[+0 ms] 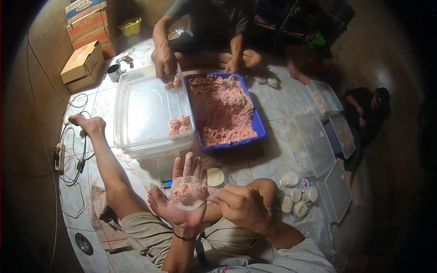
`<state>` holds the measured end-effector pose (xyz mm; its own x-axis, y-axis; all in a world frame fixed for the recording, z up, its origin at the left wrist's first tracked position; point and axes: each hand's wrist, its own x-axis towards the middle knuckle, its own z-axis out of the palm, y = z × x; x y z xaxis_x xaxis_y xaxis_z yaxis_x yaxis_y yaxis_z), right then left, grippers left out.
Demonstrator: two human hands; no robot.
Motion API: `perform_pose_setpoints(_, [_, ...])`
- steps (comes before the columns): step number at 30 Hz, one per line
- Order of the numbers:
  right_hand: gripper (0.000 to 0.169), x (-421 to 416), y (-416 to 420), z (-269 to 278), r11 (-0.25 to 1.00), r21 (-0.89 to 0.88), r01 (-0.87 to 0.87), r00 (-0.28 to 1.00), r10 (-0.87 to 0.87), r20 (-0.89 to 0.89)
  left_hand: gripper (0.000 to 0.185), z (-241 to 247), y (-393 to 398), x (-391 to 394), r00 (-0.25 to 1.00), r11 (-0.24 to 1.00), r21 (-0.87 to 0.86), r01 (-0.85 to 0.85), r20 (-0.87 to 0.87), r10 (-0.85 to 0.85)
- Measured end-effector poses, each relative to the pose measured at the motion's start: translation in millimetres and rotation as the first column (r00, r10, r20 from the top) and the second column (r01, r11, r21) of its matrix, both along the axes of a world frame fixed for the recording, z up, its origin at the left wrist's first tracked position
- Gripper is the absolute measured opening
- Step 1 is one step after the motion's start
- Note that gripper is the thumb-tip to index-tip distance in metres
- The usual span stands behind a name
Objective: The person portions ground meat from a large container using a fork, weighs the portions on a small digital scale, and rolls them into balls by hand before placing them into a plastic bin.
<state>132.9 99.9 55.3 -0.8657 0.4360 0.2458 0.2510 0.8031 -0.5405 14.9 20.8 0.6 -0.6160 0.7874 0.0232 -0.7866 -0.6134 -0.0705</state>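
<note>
My left hand is palm up with its fingers spread, a round dumpling wrapper lying across it. Pinkish ground filling is spread on the wrapper. At the wrapper's right edge, my right hand has its fingers bent around a small tool, mostly hidden, whose tip touches the edge. Beyond my hands, a blue tub holds a mass of the same filling. To its left, a clear plastic container bears clusters of filled dumplings. A stack of round wrappers lies just behind my left hand.
Across from me a person reaches over the container. Wrapped wrapper stacks and clear plastic boxes stand at right, near another person. Left are a power strip with cables, a metal mug and cardboard boxes.
</note>
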Motion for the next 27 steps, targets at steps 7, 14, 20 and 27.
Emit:
perform_pose_setpoints(7, [0.005, 22, 32, 45, 0.954, 0.293, -0.062, 0.954, -0.03, 0.299, 0.078, -28, -3, -12, 0.906, 0.997, 0.063, 0.053, 0.416, -0.074])
perform_pose_setpoints(14, [0.009, -5, 62, -32, 0.95, 0.202, -0.237, 0.958, 0.193, 0.214, 0.084, -81, -12, -10, 0.918, 0.945, -0.071, 0.318, 0.272, -0.288])
perform_pose_setpoints(20, [0.014, -29, 177, -23, 0.792, 0.594, 0.139, 0.912, -0.335, 0.234, 0.087, -153, -59, -33, 0.834, 0.921, -0.128, 0.368, 0.484, -0.266])
perform_pose_setpoints(27, [0.016, -17, 243, -155, 0.56, 0.821, -0.115, 0.734, -0.509, 0.45, 0.087, -185, -55, -55, 0.791, 0.865, -0.045, 0.5, 0.429, -0.436])
